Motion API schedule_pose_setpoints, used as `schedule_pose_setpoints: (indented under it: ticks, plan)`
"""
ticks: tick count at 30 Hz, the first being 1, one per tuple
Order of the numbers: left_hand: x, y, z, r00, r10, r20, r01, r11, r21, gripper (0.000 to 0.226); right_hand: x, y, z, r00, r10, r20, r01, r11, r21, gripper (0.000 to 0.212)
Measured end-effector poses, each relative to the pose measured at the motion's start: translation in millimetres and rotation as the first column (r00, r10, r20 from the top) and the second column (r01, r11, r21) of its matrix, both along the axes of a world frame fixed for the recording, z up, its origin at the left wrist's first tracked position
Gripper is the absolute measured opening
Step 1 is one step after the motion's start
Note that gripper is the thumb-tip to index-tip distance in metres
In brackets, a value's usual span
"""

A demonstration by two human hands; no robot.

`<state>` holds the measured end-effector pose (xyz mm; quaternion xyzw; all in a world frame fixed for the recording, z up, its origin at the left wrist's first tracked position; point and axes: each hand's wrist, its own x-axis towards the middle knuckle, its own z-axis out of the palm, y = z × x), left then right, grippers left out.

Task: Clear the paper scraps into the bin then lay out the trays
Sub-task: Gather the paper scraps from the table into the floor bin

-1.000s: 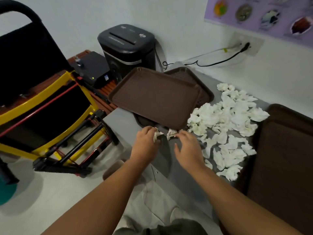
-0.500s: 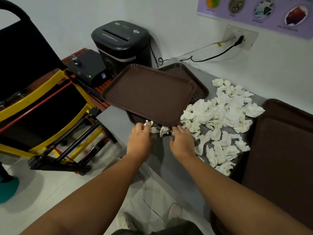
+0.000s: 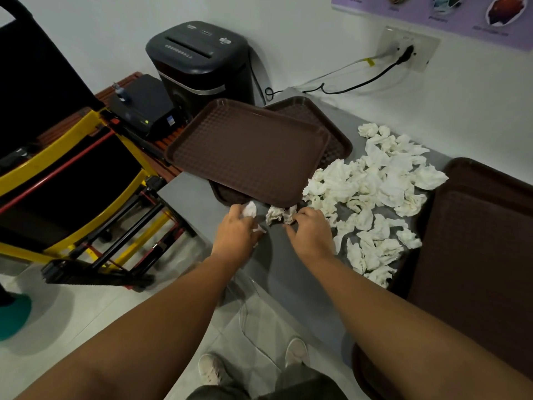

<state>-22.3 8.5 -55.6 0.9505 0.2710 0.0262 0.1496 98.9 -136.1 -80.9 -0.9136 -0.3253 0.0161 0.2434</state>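
L hand (image 3: 236, 230) curled round a crumpled white scrap (image 3: 249, 210). R hand (image 3: 311, 232) fingertips bent onto another wad (image 3: 278, 215), pinching it, just in front of top tray (image 3: 248, 151). Pile (image 3: 375, 192) of wrinkled tissue-like lumps lies loose on smooth grey table (image 3: 277, 261). Top tray is brown, rect., waffle-textured, skewed on 2nd tray (image 3: 320, 116) and overhangs table's left edge. Dark tray stack (image 3: 476, 241) at right.

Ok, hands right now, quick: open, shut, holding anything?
Left hand: grips a scrap.
Right hand: fingers on a second scrap; grip cannot be told.
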Motion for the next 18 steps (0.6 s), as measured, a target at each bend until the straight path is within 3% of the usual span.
schedule_pose_setpoints:
  ticks: [5,8,15,18]
  plan:
    - [-4.9,-7.2,1.2,0.999,-0.047,0.025,0.049,0.996,-0.075,0.017,-1.3,9.1,9.8,0.990,-0.097,-0.103,0.102,0.994,0.042,0.021]
    - [-10.4,-10.9,4.3,0.996,0.018,0.084,-0.006,0.991,-0.131,0.005,-3.4,11.5,14.9,0.987,-0.114,-0.109,0.121,0.991,0.063,0.030]
    - [-16.9,-19.8,17.0,0.981,0.184,0.056,-0.158,0.938,-0.308,0.044,-9.3,-3.9,17.2,0.977,-0.074,-0.198,0.094,0.992,0.090,0.017]
    - [-15.4,-23.4,24.4,0.976,0.198,0.089,-0.160,0.933,-0.322,0.032,-14.2,-16.1,17.0,0.979,-0.074,-0.189,0.101,0.985,0.138,0.042]
